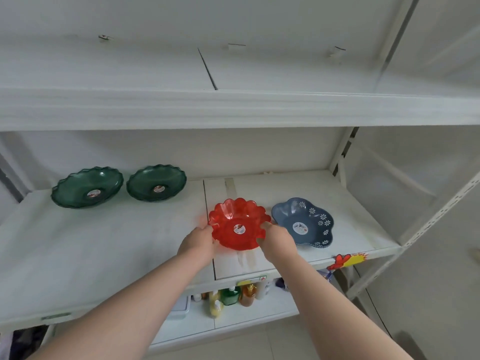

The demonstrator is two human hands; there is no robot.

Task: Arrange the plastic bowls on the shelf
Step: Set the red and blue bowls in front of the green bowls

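Both hands were on the red bowl (pixel 239 224), a translucent scalloped dish that sat on the middle shelf (pixel 104 242) just right of the seam between its two boards. The left hand (pixel 198 242) cupped the bowl's left rim with its fingers curled around the edge, and the right hand (pixel 276 240) pinched the right rim, thumb over the lip; a grip from opposite sides would keep so light and shallow a dish level while it was placed or nudged. Whether its base rested fully on the shelf could not be told. The blue bowl (pixel 304 222), flower-shaped with white daisies, lay just beside it on the right, close but seemingly apart. Two green bowls (pixel 88 187) (pixel 156 182) stood side by side toward the back left, well apart from the red one, which suggested a row grouped by colour. Bottles (pixel 231 294) crowded the shelf below.
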